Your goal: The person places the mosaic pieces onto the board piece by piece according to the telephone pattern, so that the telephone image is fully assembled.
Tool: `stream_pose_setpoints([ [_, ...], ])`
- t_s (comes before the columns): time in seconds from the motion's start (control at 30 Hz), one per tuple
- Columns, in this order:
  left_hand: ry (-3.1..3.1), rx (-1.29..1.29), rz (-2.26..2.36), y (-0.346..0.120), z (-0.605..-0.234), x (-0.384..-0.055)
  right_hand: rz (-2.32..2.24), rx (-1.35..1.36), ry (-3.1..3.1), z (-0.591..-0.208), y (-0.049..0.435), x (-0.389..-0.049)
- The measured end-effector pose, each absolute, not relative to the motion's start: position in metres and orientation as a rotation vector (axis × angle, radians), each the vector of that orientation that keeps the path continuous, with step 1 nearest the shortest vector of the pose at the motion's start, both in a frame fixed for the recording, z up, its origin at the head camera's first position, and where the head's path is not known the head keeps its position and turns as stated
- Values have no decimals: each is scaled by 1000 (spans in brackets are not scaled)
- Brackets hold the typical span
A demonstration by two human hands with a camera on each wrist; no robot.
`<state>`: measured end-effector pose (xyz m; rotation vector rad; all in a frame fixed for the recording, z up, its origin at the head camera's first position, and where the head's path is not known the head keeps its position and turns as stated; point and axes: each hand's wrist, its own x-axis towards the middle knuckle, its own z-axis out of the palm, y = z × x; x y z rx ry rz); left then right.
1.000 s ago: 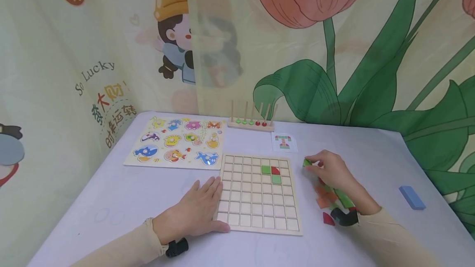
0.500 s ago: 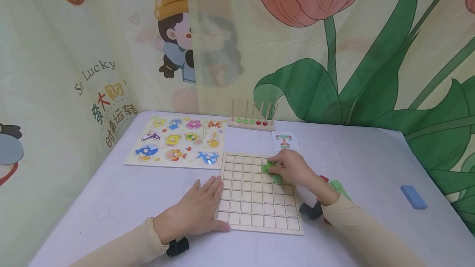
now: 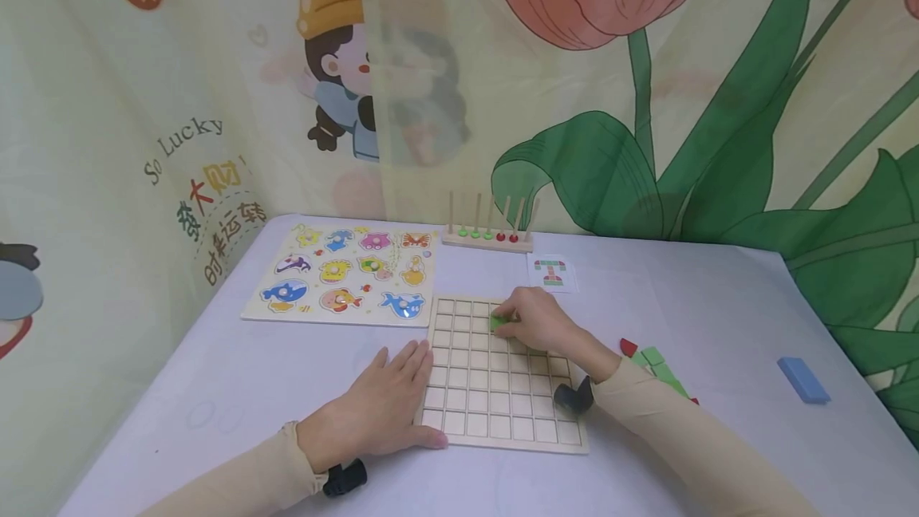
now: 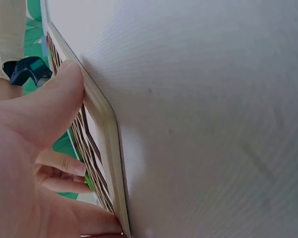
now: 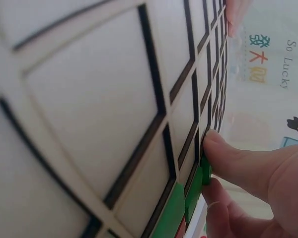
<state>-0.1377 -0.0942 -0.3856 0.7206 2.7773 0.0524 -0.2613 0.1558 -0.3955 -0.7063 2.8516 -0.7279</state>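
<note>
My right hand (image 3: pixel 538 319) pinches a green square tile (image 5: pixel 205 171) between thumb and fingers, at a cell near the far edge of the wooden grid board (image 3: pixel 479 404). In the right wrist view, other green pieces (image 5: pixel 170 213) lie in cells beside it, with a sliver of red; from the head the hand covers them. My left hand (image 3: pixel 380 405) rests with straight fingers along the board's left edge, its thumb on the near corner. In the left wrist view, that thumb (image 4: pixel 59 96) lies over the board's rim.
Loose green tiles (image 3: pixel 662 369) and red pieces (image 3: pixel 628 347) lie right of the board, partly behind the right sleeve. A pattern card (image 3: pixel 551 274), a peg stand (image 3: pixel 488 241) and an animal puzzle (image 3: pixel 359 276) stand farther back. A blue block (image 3: pixel 802 380) lies far right.
My right hand has carried a green tile from the loose pieces leftward onto the board, then farther left to a cell beside the placed ones. The left hand has stayed still.
</note>
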Motion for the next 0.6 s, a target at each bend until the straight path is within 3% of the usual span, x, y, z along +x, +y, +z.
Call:
stream_pose_setpoints([
  [0.6,2770,736,68,-95,-387,-137,-632,-689,2857,-393,154,-261],
])
